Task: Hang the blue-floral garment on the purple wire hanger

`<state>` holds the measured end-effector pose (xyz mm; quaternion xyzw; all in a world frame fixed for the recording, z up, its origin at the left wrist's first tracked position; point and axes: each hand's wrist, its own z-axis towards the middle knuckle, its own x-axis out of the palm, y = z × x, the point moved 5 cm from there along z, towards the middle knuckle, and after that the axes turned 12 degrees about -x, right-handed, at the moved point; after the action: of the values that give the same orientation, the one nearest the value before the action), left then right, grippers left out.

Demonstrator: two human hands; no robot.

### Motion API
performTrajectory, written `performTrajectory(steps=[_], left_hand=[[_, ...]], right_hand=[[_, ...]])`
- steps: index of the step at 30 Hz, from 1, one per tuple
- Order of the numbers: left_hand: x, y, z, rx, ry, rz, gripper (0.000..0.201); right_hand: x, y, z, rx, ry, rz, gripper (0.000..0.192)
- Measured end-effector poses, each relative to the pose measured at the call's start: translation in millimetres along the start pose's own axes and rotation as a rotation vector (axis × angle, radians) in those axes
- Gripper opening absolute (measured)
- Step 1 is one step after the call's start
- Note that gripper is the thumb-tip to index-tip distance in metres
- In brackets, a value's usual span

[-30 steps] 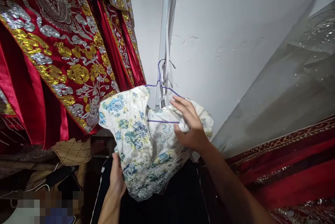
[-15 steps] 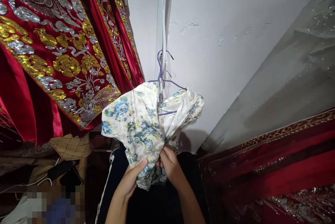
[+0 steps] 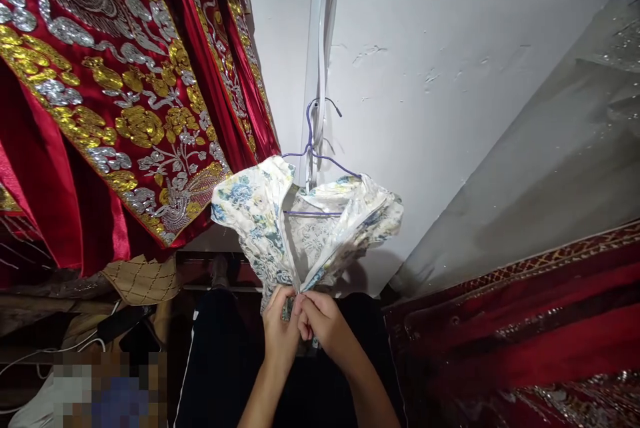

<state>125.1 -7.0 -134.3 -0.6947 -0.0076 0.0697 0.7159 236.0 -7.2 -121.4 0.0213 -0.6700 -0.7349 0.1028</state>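
A white garment with blue flower print (image 3: pixel 260 221) hangs on a purple wire hanger (image 3: pixel 315 155), which is hooked on a white strip running up the wall (image 3: pixel 320 41). My left hand (image 3: pixel 280 335) and my right hand (image 3: pixel 323 325) are pressed together just below it. Both pinch the two front edges of the floral garment where they meet at its lower opening. The fingertips are partly hidden in the cloth.
A red robe with gold and silver embroidery (image 3: pixel 110 101) hangs at the left, close to the garment. More red embroidered cloth (image 3: pixel 525 321) and a clear plastic cover (image 3: pixel 550 168) fill the right. Dark cloth with a white stripe (image 3: pixel 215 361) lies below my hands.
My right hand came down from the hanger's bar to the garment's lower edge. Both hands have drawn together and the bunched cloth has been pulled into a narrower gather.
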Motion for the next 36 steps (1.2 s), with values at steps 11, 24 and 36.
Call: performTrajectory(steps=[11,24,36], left_hand=[[35.9,-5,1,0.154,0.228,0.154,0.022],[-0.7,-207,68,0.584,0.067,-0.034,0.035],[-103.9,-199,109,0.402,-0.34,-0.449,0.017]], right_hand=[[-36,206,98,-0.432,-0.267,-0.047,0.023],[-20,212,67,-0.545,-0.154,-0.218,0.021],[-38,76,67,-0.344,-0.235,-0.255,0.033]])
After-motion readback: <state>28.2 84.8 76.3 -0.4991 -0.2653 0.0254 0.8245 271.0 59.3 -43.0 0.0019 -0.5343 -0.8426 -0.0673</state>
